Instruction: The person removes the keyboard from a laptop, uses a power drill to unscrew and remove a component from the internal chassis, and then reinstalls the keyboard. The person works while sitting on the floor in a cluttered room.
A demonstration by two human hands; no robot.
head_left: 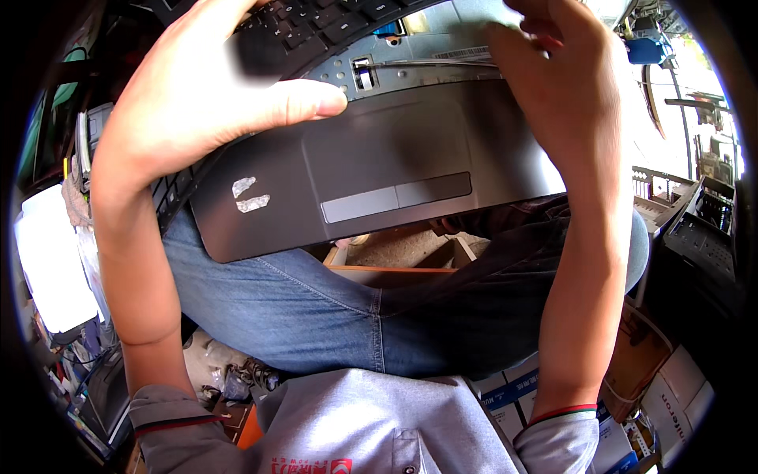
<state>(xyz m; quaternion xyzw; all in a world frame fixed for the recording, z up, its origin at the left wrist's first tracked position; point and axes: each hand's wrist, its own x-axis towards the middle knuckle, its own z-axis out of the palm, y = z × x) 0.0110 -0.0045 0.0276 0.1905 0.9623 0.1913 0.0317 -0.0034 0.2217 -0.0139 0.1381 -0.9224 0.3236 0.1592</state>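
A dark laptop base with a touchpad (387,150) lies across my lap, tilted, with two torn pale patches on its palm rest. My left hand (185,103) grips the black laptop keyboard (324,31), raised off the base; its thumb points right over the palm rest and its other fingers are mostly hidden. Under the keyboard, the bare metal deck (442,39) shows a small ribbon-cable connector (363,73). A thin metal tool (434,65) reaches from my right hand (560,79) to that connector. The right fingers are closed and partly blurred.
Below the laptop, between my legs, is an open wooden drawer or box (387,272). White and blue cartons (513,395) stand at the lower right, with grey and black plastic casings (703,221) above them. Bags and clutter (59,261) fill the left side.
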